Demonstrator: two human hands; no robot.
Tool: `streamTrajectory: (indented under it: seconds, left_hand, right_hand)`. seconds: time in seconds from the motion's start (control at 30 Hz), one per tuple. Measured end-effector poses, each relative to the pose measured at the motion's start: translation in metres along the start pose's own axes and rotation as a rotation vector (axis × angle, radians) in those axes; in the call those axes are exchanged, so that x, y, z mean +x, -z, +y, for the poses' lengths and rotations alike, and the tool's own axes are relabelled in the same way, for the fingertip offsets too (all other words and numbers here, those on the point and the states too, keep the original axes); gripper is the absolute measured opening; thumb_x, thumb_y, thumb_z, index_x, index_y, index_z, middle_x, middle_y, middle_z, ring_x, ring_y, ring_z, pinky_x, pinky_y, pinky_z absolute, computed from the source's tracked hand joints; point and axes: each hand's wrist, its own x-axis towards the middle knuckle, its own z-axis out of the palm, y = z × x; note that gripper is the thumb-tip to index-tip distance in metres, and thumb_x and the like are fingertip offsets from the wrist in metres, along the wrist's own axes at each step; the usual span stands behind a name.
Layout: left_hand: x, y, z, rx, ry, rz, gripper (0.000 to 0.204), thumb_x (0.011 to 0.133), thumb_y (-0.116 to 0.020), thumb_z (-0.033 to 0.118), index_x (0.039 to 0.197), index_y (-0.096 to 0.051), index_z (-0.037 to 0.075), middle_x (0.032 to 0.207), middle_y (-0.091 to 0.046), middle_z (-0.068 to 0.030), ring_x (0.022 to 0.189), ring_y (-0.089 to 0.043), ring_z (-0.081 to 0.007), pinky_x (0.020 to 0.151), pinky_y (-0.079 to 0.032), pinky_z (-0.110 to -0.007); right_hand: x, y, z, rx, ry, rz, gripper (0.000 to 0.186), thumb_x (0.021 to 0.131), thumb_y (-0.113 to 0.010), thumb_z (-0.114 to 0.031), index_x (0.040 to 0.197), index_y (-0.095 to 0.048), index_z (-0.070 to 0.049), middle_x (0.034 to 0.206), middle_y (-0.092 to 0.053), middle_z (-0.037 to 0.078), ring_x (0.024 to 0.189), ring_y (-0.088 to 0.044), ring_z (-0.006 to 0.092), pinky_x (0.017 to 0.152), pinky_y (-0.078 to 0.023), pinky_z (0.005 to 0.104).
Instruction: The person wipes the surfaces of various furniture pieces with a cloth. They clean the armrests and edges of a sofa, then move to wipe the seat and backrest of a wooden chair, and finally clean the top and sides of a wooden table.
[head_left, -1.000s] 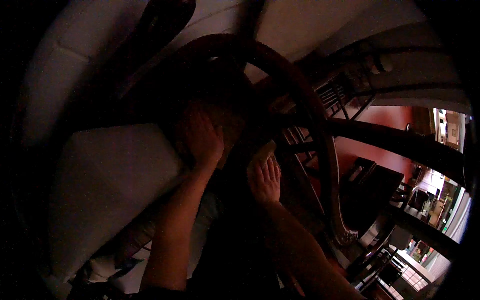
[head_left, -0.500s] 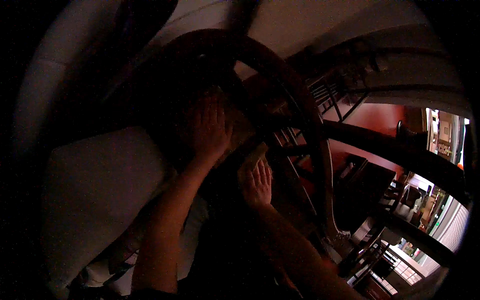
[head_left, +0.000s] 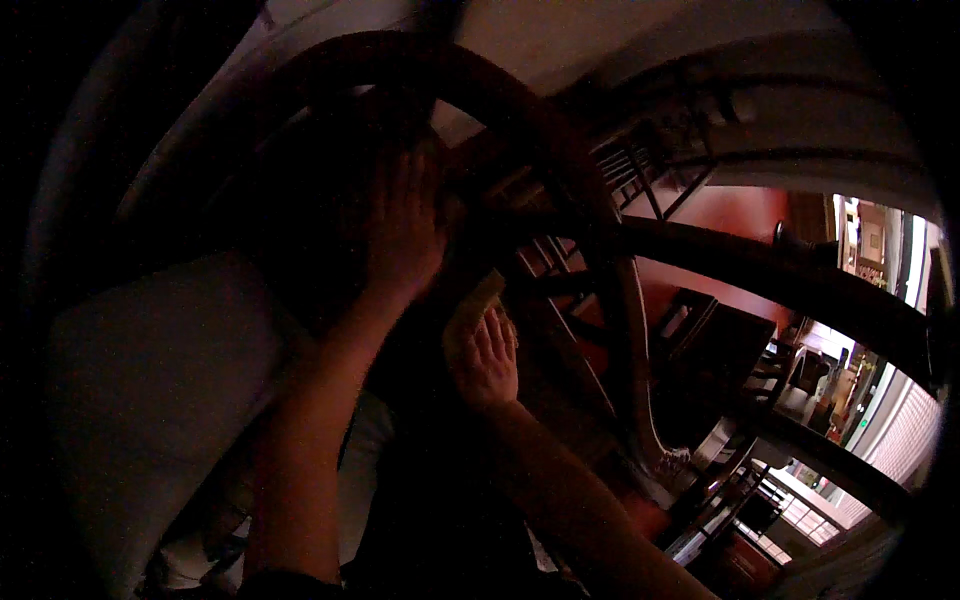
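Note:
My left hand (head_left: pixel 407 225) lies flat with its fingers stretched out on a dark surface, too dim for me to make out its kind. Lower and to the right, my right hand (head_left: pixel 488 358) is on a pale yellowish cloth (head_left: pixel 466 318), whose edge sticks out above and to the left of the fingers. The hand presses the cloth against a dark surface. A thick, curved dark wooden rail (head_left: pixel 500 85) arches beyond both hands and bends down on the right.
A dark wooden beam (head_left: pixel 770 265) runs out to the right, above a reddish floor (head_left: pixel 740 215). Barred dark furniture (head_left: pixel 640 165) stands beyond the rail. Bright windows (head_left: pixel 810 520) show at lower right. A pale panel (head_left: pixel 160 350) lies left of my arm.
The view has shifted slightly, and both hands sit a little further left and higher in it. The cloth stays under my right hand; my left hand remains flat.

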Motion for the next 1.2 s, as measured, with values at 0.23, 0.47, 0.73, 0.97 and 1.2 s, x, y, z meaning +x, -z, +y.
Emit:
streamTrajectory:
  seconds: [0.23, 0.47, 0.73, 0.97, 1.2]
  left_hand:
    - [-0.063, -0.003, 0.035, -0.075, -0.261, -0.12, 0.063, 0.088, -0.049, 0.037, 0.139, -0.036, 0.001, 0.149, -0.028, -0.0128, 0.139, -0.023, -0.0258, 0.111, -0.018, -0.046]
    - [-0.032, -0.001, 0.029, -0.105, -0.249, -0.055, 0.062, 0.091, -0.046, 0.036, 0.139, -0.035, -0.001, 0.15, -0.026, -0.0121, 0.14, -0.021, -0.024, 0.112, -0.017, -0.044]
    - [-0.097, 0.011, 0.02, -0.161, -0.329, -0.141, 0.056, 0.09, -0.049, 0.035, 0.136, -0.042, 0.005, 0.151, -0.027, -0.0105, 0.14, -0.02, -0.0256, 0.113, -0.015, -0.044]
    - [-0.079, 0.008, 0.042, -0.201, -0.528, -0.201, 0.052, 0.088, -0.051, 0.04, 0.127, -0.053, 0.005, 0.151, -0.027, -0.0085, 0.14, -0.019, -0.0242, 0.113, -0.013, -0.044]
    - [-0.067, -0.004, 0.065, -0.2, -0.47, -0.148, 0.052, 0.091, -0.047, 0.039, 0.127, -0.052, 0.003, 0.15, -0.028, -0.009, 0.139, -0.022, -0.0227, 0.114, -0.012, -0.044]
  right_hand:
    - [0.002, 0.014, -0.013, -0.043, -0.028, -0.164, 0.058, 0.084, -0.054, -0.031, 0.133, -0.043, -0.001, 0.143, -0.035, 0.022, 0.137, -0.023, 0.0393, 0.113, -0.013, 0.0548]
    - [0.02, 0.023, -0.032, -0.046, -0.028, -0.048, 0.055, 0.084, -0.056, -0.024, 0.132, -0.042, 0.0, 0.138, -0.039, 0.022, 0.133, -0.03, 0.0406, 0.11, -0.021, 0.055]
    - [0.012, 0.011, -0.023, -0.049, -0.018, 0.093, 0.055, 0.083, -0.06, -0.025, 0.13, -0.044, -0.001, 0.141, -0.037, 0.021, 0.134, -0.031, 0.0395, 0.109, -0.024, 0.0539]
    - [-0.078, 0.011, -0.021, -0.204, -0.336, 0.087, 0.055, 0.085, -0.052, -0.026, 0.134, -0.04, -0.002, 0.145, -0.031, 0.023, 0.137, -0.024, 0.0403, 0.109, -0.021, 0.0556]
    - [0.013, 0.029, 0.046, -0.214, -0.293, 0.244, 0.06, 0.083, -0.053, -0.027, 0.135, -0.038, -0.001, 0.146, -0.028, 0.023, 0.136, -0.024, 0.0417, 0.11, -0.018, 0.0556]
